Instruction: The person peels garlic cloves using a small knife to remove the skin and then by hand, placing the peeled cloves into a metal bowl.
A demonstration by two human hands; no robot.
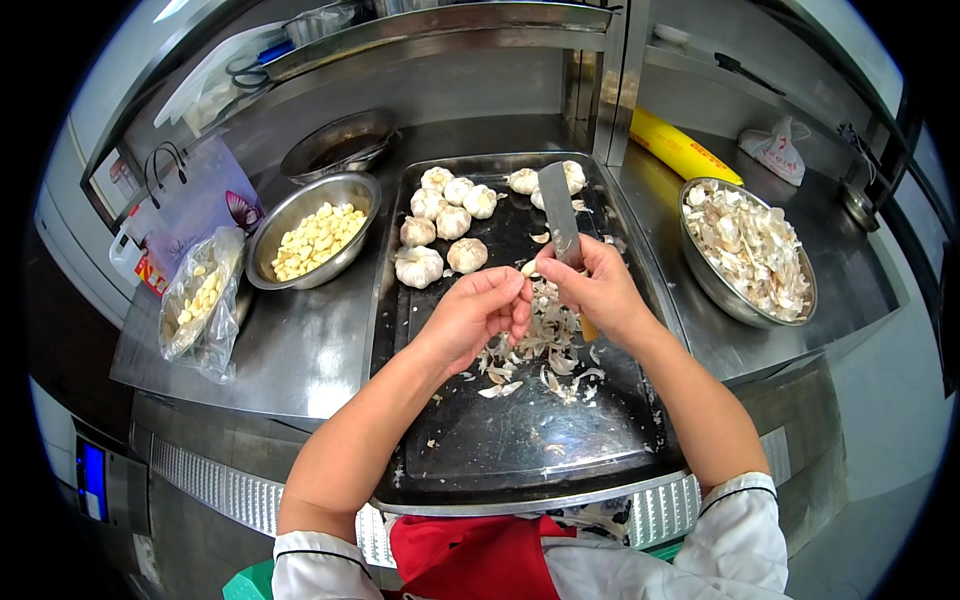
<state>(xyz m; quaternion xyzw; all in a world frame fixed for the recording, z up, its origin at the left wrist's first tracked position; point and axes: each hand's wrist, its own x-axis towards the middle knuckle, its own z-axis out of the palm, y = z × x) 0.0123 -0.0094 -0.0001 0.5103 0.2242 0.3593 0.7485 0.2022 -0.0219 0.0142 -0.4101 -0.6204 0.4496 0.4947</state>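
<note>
Over a dark metal tray (480, 457), my two hands meet at a small garlic clove (529, 268). My left hand (487, 306) pinches the clove's left end between thumb and forefinger. In my right hand (600, 289) is a knife (561, 214), its broad flat blade pointing away from me and its light brown handle partly hidden below the palm. The right thumb also touches the clove. Whole garlic bulbs (453, 223) sit at the tray's far left, with a few more (523, 181) behind the blade. Papery garlic skins (547, 337) lie scattered beneath my hands.
Left of the tray stand a steel bowl of peeled cloves (319, 240), a plastic bag with cloves (201, 300), a dark pan (337, 146) and a purple gift bag (199, 199). To the right are a bowl heaped with skins (750, 255) and a yellow roll (684, 150). A steel shelf (450, 30) overhangs the back.
</note>
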